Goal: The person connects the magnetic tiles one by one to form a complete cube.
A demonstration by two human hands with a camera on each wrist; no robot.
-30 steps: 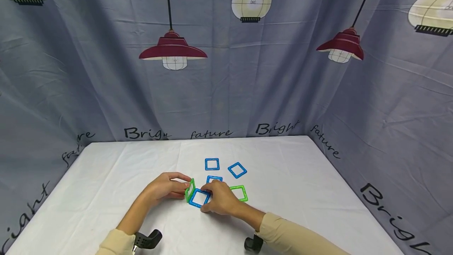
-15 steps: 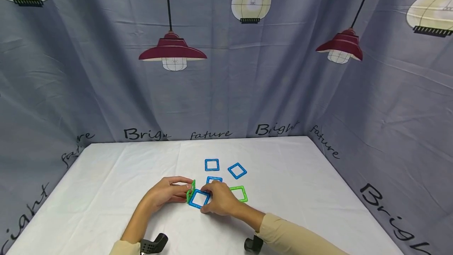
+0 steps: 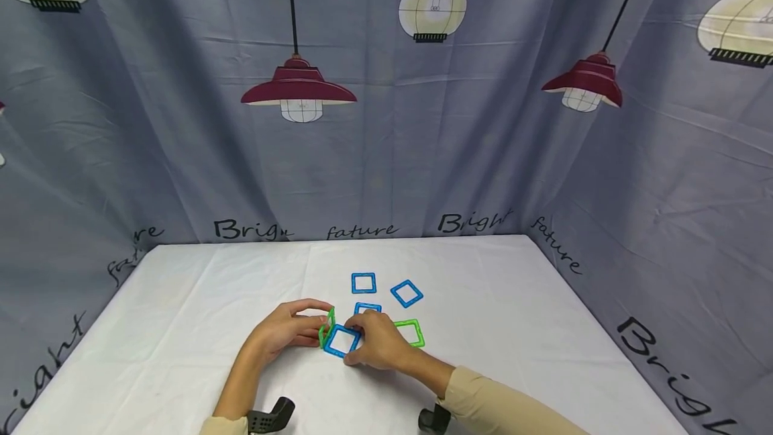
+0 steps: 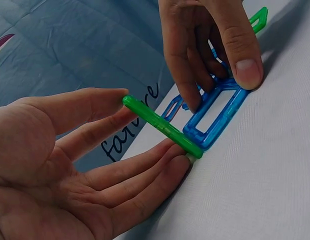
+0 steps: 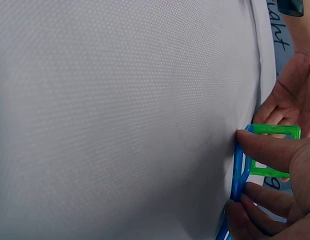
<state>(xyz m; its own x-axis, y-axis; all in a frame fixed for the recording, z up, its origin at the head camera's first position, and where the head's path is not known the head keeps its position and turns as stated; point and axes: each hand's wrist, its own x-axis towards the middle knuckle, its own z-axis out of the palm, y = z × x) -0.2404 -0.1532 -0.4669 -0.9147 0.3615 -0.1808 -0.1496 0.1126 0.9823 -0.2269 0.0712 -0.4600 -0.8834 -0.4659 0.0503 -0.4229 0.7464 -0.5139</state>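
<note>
A green square magnetic tile (image 4: 162, 125) stands on edge, its lower edge against a blue square magnetic tile (image 4: 226, 118) that lies low over the white table. My left hand (image 3: 279, 331) has its fingers stretched out against the green tile's outer side, with one fingertip at the top edge and others near the bottom. My right hand (image 3: 382, 342) pinches the blue tile between thumb and fingers at its right side. In the right wrist view the green tile (image 5: 275, 129) rises beyond the right thumb, and the right fingers hide part of the blue one.
Behind the right hand lies another blue tile (image 3: 368, 305), partly covered. Two more blue tiles, one square-on (image 3: 364, 275) and one turned (image 3: 415, 288), lie farther back. A flat green tile (image 3: 420, 332) is right of the hand. A grey curtain (image 3: 374, 173) hangs behind the table (image 3: 513, 334).
My left hand has shifted slightly right, and the green tile has tipped from leaning outward to nearly upright. My right hand keeps its pinch on the blue tile in about the same place.
</note>
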